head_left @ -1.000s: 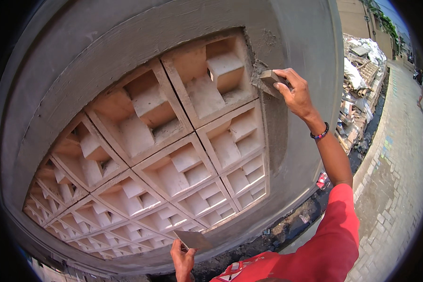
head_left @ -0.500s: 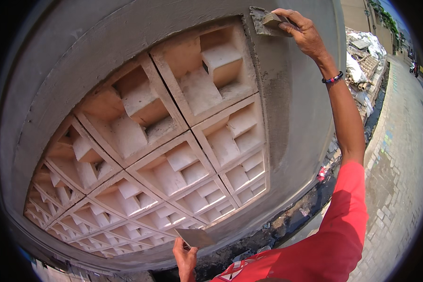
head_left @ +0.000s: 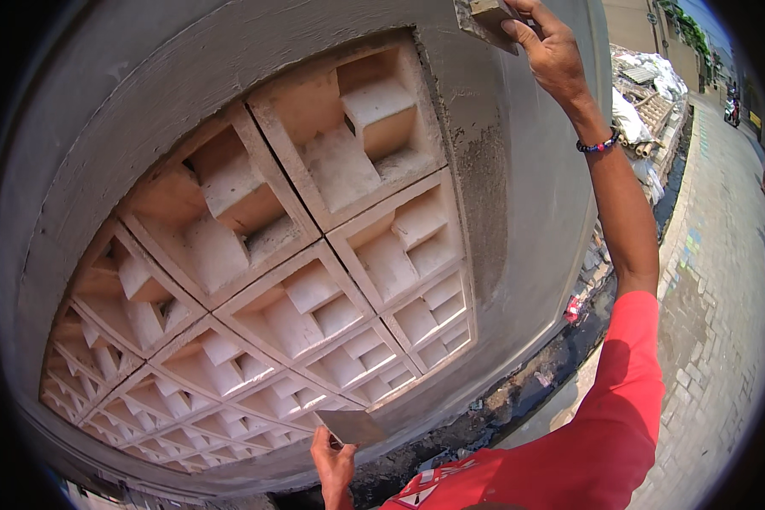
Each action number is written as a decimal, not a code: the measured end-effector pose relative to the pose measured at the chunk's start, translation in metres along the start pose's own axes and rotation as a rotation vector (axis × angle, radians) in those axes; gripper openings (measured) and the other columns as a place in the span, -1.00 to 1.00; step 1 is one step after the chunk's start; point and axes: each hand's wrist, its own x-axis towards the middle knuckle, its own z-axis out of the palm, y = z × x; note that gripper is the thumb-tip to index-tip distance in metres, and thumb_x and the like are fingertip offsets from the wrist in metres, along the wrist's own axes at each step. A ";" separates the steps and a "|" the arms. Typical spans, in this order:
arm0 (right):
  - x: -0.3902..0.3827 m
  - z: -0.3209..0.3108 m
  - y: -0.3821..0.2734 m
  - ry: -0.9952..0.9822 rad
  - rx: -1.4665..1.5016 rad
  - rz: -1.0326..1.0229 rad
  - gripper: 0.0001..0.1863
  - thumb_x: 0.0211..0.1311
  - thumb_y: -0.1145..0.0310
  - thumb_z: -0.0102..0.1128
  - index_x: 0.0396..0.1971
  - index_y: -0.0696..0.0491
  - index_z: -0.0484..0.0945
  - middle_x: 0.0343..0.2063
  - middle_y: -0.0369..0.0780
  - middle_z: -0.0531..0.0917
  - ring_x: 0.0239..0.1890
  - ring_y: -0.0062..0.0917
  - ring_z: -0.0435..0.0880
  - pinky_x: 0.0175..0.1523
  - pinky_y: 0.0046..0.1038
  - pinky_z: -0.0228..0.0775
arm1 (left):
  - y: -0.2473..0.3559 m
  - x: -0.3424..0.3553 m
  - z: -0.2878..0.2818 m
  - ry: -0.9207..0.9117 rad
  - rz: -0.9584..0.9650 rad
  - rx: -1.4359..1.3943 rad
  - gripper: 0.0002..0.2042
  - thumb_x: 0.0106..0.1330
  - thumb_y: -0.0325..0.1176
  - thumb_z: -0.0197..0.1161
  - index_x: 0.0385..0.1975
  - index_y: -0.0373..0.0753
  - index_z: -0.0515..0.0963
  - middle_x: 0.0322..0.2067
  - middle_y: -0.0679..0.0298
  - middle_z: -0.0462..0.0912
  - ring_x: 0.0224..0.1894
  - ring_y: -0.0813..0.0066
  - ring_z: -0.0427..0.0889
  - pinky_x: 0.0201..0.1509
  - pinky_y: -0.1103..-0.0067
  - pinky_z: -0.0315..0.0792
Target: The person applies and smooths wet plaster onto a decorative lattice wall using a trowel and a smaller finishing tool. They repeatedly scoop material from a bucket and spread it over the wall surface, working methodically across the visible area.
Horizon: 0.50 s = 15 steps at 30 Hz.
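Observation:
My right hand (head_left: 556, 61) is raised at the top of the picture, its fingers closed round the block-shaped grip of a plastering float (head_left: 495, 31). The float's flat blade lies at the grey plastered wall (head_left: 544, 161), just right of the upper corner of a panel of pale vent blocks (head_left: 355, 174). Low in the middle, my left hand (head_left: 335, 463) pinches a thin rectangular plate (head_left: 354, 427) by its edge, in front of the lowest blocks. A darker, rough patch of plaster (head_left: 483, 204) runs down beside the panel's right edge.
A narrow ditch (head_left: 518, 399) with dark water and rubble runs along the wall's foot. White sacks and bamboo poles (head_left: 650, 110) are heaped beyond the wall's right edge. A paved lane (head_left: 722, 280) lies on the right, with a motorcycle (head_left: 732, 110) far off.
My right hand has moved the float up and right along the wall, away from the panel's corner. The whole view has shifted slightly. My left hand keeps its hold on the plate.

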 end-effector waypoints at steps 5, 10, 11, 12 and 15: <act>0.103 0.009 -0.001 -0.094 0.083 -0.023 -0.69 0.27 0.51 0.08 0.01 0.17 0.55 -0.03 -0.16 0.66 0.04 -0.44 0.59 0.21 -0.38 0.37 | -0.002 -0.005 0.005 -0.005 -0.004 -0.005 -0.74 -0.02 -0.51 0.40 -0.29 -0.35 0.56 -0.41 0.31 0.49 -0.42 0.62 0.44 -0.33 0.62 0.37; 0.053 0.022 0.009 -0.227 -0.014 -0.166 -0.68 0.24 0.55 0.06 -0.01 0.16 0.57 -0.06 -0.17 0.68 0.00 -0.49 0.60 0.17 -0.39 0.40 | -0.010 -0.009 0.004 -0.007 -0.032 0.062 -0.75 0.01 -0.53 0.38 -0.29 -0.35 0.56 -0.41 0.33 0.50 -0.42 0.62 0.45 -0.34 0.61 0.37; 0.026 0.023 0.007 -0.246 -0.045 -0.181 -0.67 0.25 0.55 0.12 0.02 0.06 0.58 -0.07 -0.22 0.66 0.01 -0.46 0.58 0.18 -0.42 0.41 | -0.009 -0.011 0.003 -0.001 -0.035 0.064 -0.75 0.01 -0.53 0.39 -0.29 -0.35 0.56 -0.42 0.34 0.50 -0.43 0.62 0.45 -0.34 0.61 0.37; -0.001 0.021 0.005 -0.265 -0.081 -0.199 -0.64 0.26 0.55 0.18 0.05 -0.04 0.58 -0.08 -0.28 0.65 0.02 -0.44 0.57 0.18 -0.44 0.41 | -0.007 -0.011 0.004 0.002 -0.034 0.062 -0.76 0.01 -0.53 0.39 -0.29 -0.34 0.56 -0.42 0.34 0.51 -0.43 0.62 0.46 -0.34 0.61 0.37; -0.078 0.025 0.002 -0.317 0.000 -0.143 -0.56 0.14 0.63 0.22 0.02 -0.10 0.60 -0.05 -0.31 0.66 0.05 -0.39 0.51 0.15 -0.32 0.44 | -0.004 -0.010 0.008 -0.003 -0.066 -0.050 -0.75 0.01 -0.53 0.39 -0.28 -0.34 0.56 -0.44 0.33 0.51 -0.44 0.61 0.46 -0.35 0.59 0.37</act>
